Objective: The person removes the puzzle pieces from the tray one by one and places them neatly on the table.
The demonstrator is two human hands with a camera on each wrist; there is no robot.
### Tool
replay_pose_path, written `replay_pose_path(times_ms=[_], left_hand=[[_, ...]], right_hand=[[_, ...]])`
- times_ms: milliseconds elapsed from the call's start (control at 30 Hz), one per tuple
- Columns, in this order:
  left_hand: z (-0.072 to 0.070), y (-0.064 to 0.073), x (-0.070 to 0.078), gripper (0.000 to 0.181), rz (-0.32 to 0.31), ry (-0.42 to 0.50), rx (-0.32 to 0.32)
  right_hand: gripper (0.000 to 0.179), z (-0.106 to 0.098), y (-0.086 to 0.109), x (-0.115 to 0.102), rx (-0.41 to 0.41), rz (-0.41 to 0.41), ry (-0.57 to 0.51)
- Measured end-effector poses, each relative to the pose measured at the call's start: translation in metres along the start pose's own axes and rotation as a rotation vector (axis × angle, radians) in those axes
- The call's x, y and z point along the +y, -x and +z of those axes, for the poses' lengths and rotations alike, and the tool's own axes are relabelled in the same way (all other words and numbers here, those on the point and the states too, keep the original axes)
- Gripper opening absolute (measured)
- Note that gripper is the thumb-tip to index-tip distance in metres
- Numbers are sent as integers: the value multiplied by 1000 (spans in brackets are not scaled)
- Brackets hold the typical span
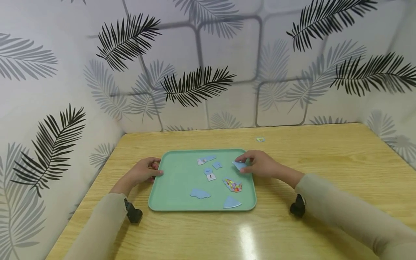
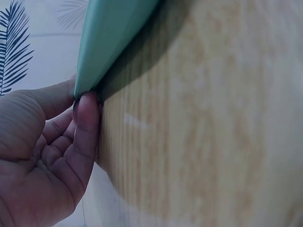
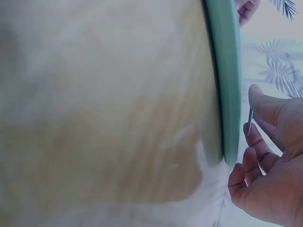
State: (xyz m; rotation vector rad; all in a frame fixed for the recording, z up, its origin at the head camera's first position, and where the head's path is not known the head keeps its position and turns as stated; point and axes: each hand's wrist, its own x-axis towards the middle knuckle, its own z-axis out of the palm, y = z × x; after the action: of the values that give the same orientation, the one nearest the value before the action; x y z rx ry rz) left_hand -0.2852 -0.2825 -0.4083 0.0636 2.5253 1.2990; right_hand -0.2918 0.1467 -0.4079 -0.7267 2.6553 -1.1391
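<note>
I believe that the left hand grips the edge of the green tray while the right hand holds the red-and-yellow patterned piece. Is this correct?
Not entirely: the right hand holds a light blue piece. The red-and-yellow patterned piece lies on the green tray, as the head view shows. The left hand does grip the tray's edge.

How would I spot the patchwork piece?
On the yellowish wooden table sits a rectangular green tray. Near its right edge, between the right hand and a light blue wedge, is the jagged patchwork piece, red and yellow, unlike its bluish neighbours.
</note>
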Motion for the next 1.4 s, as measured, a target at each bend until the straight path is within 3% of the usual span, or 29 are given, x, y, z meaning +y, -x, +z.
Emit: replay_pose_path(times_ms=[333, 733, 1133, 1400], left_hand=[[0, -2, 3, 58, -3, -2, -2], [1, -2, 5, 57, -15, -3, -6], [2, 0, 3, 56, -20, -6, -7], [2, 1, 4, 56, -23, -4, -13]], right_hand=[[36, -30, -1, 16, 31, -18, -16], [40, -55, -1, 43, 79, 49, -9], [39, -66, -5, 58, 86, 150, 9], [37, -71, -11, 68, 93, 156, 51]])
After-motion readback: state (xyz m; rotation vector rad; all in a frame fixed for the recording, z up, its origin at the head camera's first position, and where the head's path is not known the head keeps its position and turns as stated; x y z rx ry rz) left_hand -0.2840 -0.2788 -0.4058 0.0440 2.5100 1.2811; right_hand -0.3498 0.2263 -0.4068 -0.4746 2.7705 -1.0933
